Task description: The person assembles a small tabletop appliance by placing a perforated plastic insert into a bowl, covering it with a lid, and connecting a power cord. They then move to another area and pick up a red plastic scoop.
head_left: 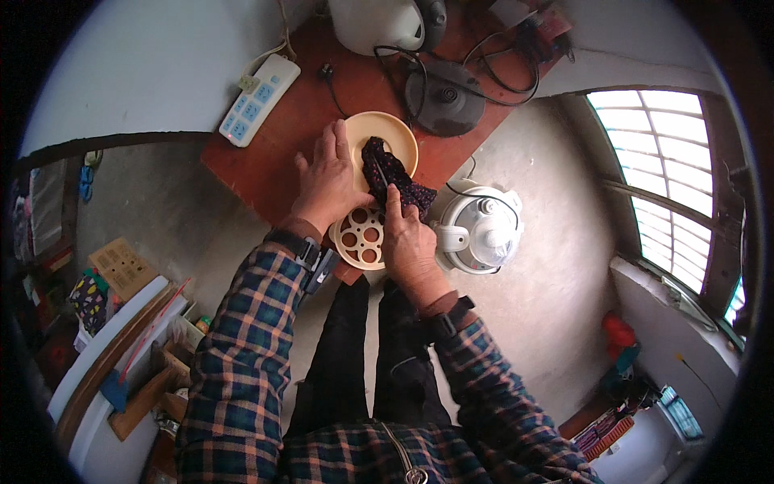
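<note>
My left hand (326, 181) grips the left rim of a round cream plastic dish (360, 123), its fingers along the outer edge and its thumb near the lower rim. A dark cloth with small red dots (409, 192) is bunched against the dish's inside. My right hand (409, 246) holds that cloth, the index finger stretched along it and the other fingers curled. Just below the dish, a cream round tray with large holes (361, 236) lies at the table's near edge, partly covered by my right hand.
On the red-brown table (242, 173) are a white power strip (259, 101), a dark round base (446, 97) with a cord, and a white kettle-like appliance (371, 24). A white lidded appliance (481, 230) stands right of the table. Cardboard boxes (122, 268) sit at the left.
</note>
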The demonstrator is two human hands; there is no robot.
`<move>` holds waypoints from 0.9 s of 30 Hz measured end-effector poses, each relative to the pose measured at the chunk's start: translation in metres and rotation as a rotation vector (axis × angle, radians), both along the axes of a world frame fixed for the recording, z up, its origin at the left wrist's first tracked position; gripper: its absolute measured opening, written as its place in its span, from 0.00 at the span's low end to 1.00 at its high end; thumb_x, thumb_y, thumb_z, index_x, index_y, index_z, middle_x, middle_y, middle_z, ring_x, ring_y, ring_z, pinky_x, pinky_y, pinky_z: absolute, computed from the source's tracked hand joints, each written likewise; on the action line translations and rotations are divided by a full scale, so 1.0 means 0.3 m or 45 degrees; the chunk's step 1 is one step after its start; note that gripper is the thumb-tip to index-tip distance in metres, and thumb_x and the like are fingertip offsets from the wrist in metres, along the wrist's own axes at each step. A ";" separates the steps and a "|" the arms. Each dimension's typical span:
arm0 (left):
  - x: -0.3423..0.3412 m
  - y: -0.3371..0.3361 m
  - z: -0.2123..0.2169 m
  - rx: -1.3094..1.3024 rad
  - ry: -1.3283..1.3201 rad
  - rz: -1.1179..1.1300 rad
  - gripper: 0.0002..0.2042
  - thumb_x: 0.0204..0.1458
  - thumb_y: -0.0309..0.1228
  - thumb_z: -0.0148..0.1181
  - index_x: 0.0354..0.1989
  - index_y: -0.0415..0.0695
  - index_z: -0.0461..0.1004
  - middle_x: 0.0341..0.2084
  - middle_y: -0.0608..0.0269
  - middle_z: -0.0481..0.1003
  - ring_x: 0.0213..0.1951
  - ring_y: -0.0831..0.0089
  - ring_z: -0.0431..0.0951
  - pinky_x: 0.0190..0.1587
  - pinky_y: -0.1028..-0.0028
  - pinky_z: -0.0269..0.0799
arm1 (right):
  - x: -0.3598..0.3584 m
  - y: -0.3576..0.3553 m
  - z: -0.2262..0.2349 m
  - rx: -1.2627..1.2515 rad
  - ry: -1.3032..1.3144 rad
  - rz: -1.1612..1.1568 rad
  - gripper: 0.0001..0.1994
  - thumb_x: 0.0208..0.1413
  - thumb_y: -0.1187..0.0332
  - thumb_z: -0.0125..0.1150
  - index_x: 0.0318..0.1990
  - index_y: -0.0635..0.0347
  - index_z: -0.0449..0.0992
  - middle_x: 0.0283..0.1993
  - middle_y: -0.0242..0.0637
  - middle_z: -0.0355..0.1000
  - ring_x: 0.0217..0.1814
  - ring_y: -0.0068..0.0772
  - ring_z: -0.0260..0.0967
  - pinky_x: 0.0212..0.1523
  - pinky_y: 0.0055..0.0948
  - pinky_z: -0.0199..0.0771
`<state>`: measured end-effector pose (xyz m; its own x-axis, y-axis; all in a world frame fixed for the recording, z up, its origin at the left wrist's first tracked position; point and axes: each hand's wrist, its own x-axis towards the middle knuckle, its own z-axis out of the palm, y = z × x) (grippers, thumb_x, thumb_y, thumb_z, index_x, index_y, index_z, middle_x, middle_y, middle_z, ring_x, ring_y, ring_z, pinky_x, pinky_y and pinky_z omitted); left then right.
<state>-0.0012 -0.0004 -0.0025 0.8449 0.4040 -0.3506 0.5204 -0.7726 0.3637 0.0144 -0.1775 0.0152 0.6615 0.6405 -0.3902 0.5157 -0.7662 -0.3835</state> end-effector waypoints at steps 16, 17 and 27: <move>0.015 -0.005 0.011 0.001 0.094 0.011 0.70 0.28 0.49 0.82 0.74 0.41 0.31 0.73 0.47 0.44 0.73 0.51 0.48 0.65 0.34 0.48 | 0.329 -0.118 0.056 0.349 0.183 0.463 0.26 0.56 0.72 0.56 0.63 0.62 0.66 0.30 0.53 0.76 0.33 0.52 0.78 0.32 0.42 0.78; 0.012 -0.004 0.007 0.006 0.097 0.007 0.71 0.28 0.49 0.82 0.74 0.41 0.31 0.73 0.47 0.44 0.73 0.51 0.48 0.66 0.34 0.48 | 0.314 -0.132 0.048 0.363 0.288 0.323 0.25 0.56 0.72 0.56 0.64 0.62 0.66 0.30 0.53 0.76 0.33 0.53 0.78 0.33 0.43 0.78; 0.003 -0.003 -0.009 0.015 0.042 -0.007 0.70 0.27 0.49 0.82 0.73 0.38 0.33 0.71 0.48 0.44 0.72 0.52 0.48 0.64 0.31 0.49 | 0.100 -0.169 0.011 0.469 0.180 0.072 0.23 0.58 0.74 0.55 0.63 0.60 0.69 0.38 0.54 0.76 0.37 0.56 0.76 0.39 0.45 0.77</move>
